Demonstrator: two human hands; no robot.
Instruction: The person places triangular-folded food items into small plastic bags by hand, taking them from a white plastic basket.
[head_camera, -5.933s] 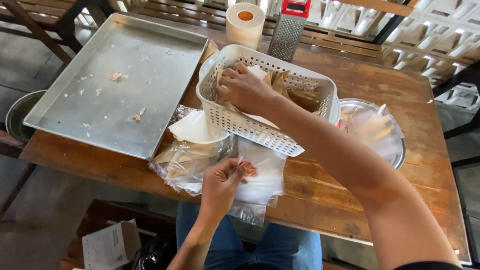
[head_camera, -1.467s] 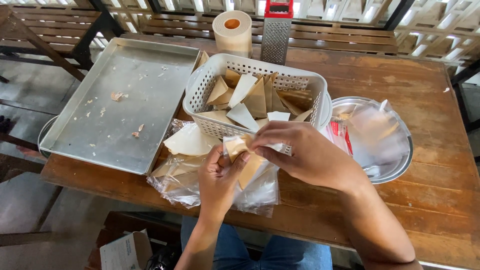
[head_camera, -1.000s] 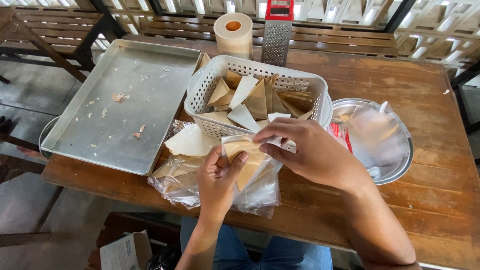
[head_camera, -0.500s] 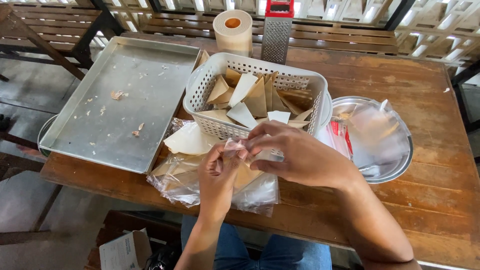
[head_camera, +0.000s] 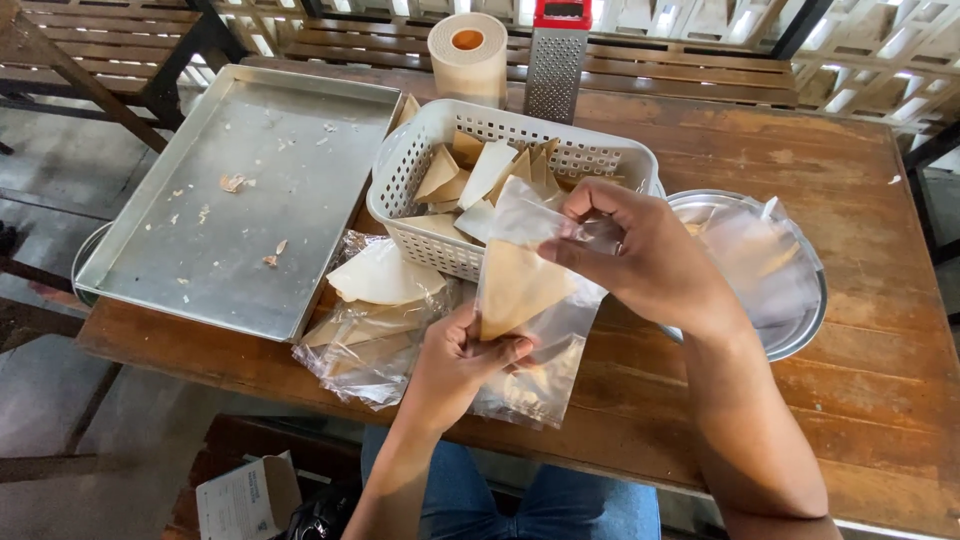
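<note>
My left hand (head_camera: 452, 362) pinches the lower end of a tan triangular wafer piece (head_camera: 515, 287) that sits inside a clear plastic bag (head_camera: 528, 213). My right hand (head_camera: 640, 255) grips the bag's upper edge, just in front of a white perforated basket (head_camera: 420, 160) filled with several more triangular pieces. Beneath my hands, several filled clear bags (head_camera: 375, 340) lie on the wooden table (head_camera: 850, 340).
A large metal baking tray (head_camera: 240, 190) with crumbs lies at the left. A metal bowl (head_camera: 800, 330) with clear plastic in it sits at the right. A paper roll (head_camera: 467, 55) and a box grater (head_camera: 555, 60) stand at the back. A small carton (head_camera: 245, 495) rests on the floor.
The bag with the triangular piece has been lifted and stretched upright between both hands; my right hand rose toward the basket and my left hand dropped to the piece's lower end.
</note>
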